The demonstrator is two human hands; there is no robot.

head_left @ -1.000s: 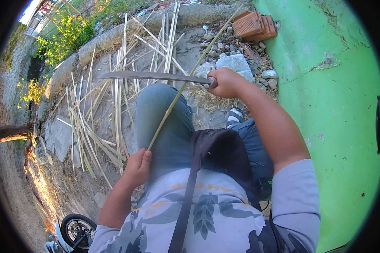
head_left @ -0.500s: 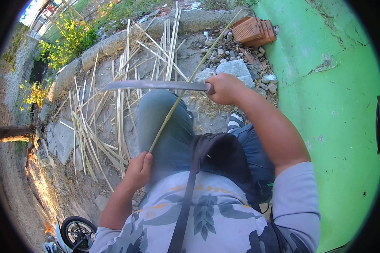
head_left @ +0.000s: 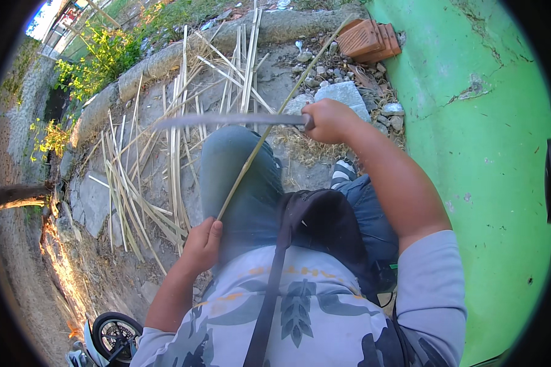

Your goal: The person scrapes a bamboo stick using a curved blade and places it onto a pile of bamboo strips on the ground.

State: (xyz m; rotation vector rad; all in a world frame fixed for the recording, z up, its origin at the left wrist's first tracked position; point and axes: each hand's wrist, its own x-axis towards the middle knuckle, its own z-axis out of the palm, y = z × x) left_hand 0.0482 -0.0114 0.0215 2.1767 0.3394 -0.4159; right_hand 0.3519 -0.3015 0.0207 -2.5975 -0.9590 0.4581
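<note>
My left hand (head_left: 203, 244) is closed round the lower end of a long bamboo strip (head_left: 242, 174), which slants up and right past my bent knee. The far end of the strip reaches toward the terracotta blocks. In my right hand (head_left: 330, 124) is the handle of a long machete (head_left: 239, 119), its blade pointing left and lying across the strip above my knee. Motion blurs the blade a little. Whether its edge touches the strip, I cannot tell. Many split bamboo strips (head_left: 176, 153) lie in a loose heap on the ground ahead and to the left.
A green wall (head_left: 477, 183) stands close on my right. Terracotta blocks (head_left: 368, 41) and broken concrete (head_left: 344, 100) lie at its foot. A low kerb (head_left: 220, 41) curves behind the strips. At the lower left is a motorcycle wheel (head_left: 115, 336). A black bag (head_left: 327, 229) rests on my lap.
The machete and my right hand have shifted slightly right and up, and the blade is more blurred. My left hand keeps its hold on the strip in nearly the same place.
</note>
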